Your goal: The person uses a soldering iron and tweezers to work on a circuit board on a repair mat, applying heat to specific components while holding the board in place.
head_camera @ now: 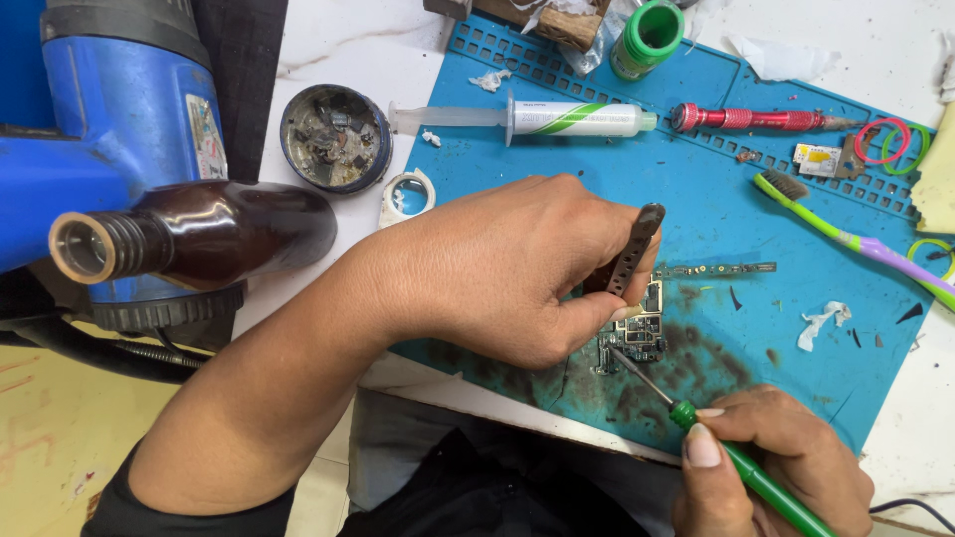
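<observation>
Left hand (497, 268) closed around metal tweezers (631, 251), pressing down on small circuit board (637, 333) on blue repair mat (716, 179). Right hand (786, 457) gripped green-handled screwdriver (731, 462), tip touching the board. Nearby on worktop (338, 50): syringe (537, 119), toothbrush (846, 239).

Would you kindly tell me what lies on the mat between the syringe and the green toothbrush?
In the head view, a red-handled screwdriver lies on the blue mat between the syringe and the green toothbrush.
</observation>
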